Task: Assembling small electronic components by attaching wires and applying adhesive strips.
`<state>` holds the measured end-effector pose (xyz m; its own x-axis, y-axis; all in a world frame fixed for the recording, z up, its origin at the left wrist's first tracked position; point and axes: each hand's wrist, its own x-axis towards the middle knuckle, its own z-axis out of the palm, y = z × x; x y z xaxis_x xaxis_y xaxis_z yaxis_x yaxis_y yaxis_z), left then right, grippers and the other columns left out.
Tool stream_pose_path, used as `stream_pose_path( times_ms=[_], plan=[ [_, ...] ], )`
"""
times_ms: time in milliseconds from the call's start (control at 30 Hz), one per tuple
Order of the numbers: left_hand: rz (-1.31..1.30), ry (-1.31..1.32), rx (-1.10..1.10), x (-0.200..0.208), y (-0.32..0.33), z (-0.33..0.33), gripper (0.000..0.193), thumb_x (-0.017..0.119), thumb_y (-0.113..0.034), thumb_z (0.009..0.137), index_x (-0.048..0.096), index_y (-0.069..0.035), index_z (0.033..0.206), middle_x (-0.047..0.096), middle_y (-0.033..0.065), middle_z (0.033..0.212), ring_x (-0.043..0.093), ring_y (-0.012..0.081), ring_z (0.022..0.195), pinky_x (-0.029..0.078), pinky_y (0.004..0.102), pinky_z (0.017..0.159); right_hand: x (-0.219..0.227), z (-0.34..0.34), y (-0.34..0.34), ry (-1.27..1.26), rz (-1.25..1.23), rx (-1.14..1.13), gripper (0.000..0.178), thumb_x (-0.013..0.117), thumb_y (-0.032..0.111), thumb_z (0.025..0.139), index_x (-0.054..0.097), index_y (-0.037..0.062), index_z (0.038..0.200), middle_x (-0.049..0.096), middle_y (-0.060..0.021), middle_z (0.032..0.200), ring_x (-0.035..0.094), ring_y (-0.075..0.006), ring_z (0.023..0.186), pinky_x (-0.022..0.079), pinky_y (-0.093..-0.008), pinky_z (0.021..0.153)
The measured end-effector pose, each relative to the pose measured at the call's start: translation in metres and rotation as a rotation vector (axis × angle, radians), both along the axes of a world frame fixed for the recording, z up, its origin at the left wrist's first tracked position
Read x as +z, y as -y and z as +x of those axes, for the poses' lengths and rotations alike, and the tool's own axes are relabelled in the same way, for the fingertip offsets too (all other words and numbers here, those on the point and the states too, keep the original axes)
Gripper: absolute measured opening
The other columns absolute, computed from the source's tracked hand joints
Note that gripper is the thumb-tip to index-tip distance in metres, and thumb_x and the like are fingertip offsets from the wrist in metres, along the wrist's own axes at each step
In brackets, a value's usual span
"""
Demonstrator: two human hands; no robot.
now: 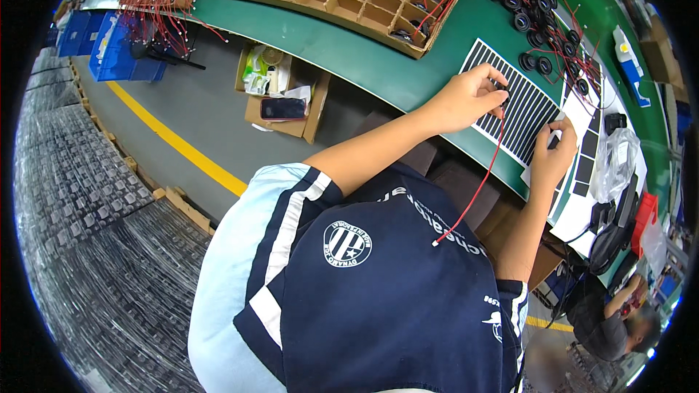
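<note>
My left hand (472, 100) is closed in a pinch on a small black wired speaker (504, 96), mostly covered by the fingers. Its red wire (484, 180) hangs down past the table edge in front of my shirt, ending in a small white plug. Beneath both hands lies a white sheet with rows of black strips (526, 111). My right hand (555, 149) is at the sheet's right edge, thumb and fingers curled together. A dark bit shows at those fingertips, too small to name. Several similar black speakers (539, 18) with red wires lie heaped beyond the sheet.
A cardboard divider tray (349, 4) stands on the green table (313, 38), some cells holding wired parts. Clear plastic bags (615, 164) and a red bin (645, 220) are at the right. Below left are a phone (283, 108) on a box and blue crates (124, 54). Another person (604, 320) sits lower right.
</note>
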<state>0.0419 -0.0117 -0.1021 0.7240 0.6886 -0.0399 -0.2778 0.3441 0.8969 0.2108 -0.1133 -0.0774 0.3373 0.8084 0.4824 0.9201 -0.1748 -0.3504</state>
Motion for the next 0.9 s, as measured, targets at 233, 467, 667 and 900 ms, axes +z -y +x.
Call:
stream_pose_path(
  times_ms=[233, 467, 667, 900],
  plan=[
    [-0.029, 0.009, 0.022, 0.001, 0.000, 0.000, 0.018, 0.048, -0.006, 0.085, 0.043, 0.002, 0.100, 0.055, 0.0105, 0.082, 0.059, 0.0172, 0.076, 0.049, 0.0271, 0.070, 0.005, 0.010, 0.030, -0.765, 0.155, 0.045, 0.009, 0.052, -0.002, 0.078, 0.045, 0.0009, 0.082, 0.053, -0.0109, 0.098, 0.048, -0.0125, 0.089, 0.036, -0.0240, 0.080],
    [-0.058, 0.032, 0.031, 0.001, 0.001, 0.000, 0.019, 0.047, -0.006, 0.085, 0.042, 0.002, 0.101, 0.054, 0.0114, 0.085, 0.059, 0.0187, 0.077, 0.049, 0.0276, 0.070, 0.013, 0.022, 0.048, -0.745, 0.223, 0.151, 0.010, 0.049, -0.005, 0.076, 0.044, 0.0030, 0.079, 0.048, -0.0157, 0.109, 0.044, -0.0202, 0.102, 0.032, -0.0301, 0.088],
    [-0.088, 0.028, 0.049, 0.001, 0.000, 0.001, 0.020, 0.049, -0.007, 0.084, 0.041, 0.002, 0.099, 0.053, 0.0093, 0.077, 0.059, 0.0152, 0.071, 0.049, 0.0258, 0.066, 0.019, 0.044, 0.066, -1.030, 0.347, 0.242, 0.009, 0.048, -0.004, 0.078, 0.044, 0.0047, 0.077, 0.050, -0.0195, 0.110, 0.044, -0.0279, 0.109, 0.035, -0.0337, 0.088],
    [-0.070, 0.005, 0.050, 0.004, 0.001, 0.000, 0.020, 0.050, -0.007, 0.084, 0.042, 0.002, 0.099, 0.053, 0.0088, 0.077, 0.059, 0.0150, 0.072, 0.049, 0.0258, 0.066, 0.027, 0.027, 0.061, -0.826, 0.303, 0.155, 0.016, 0.046, -0.003, 0.079, 0.043, 0.0015, 0.094, 0.050, -0.0228, 0.111, 0.046, -0.0257, 0.109, 0.037, -0.0307, 0.085]
  ],
)
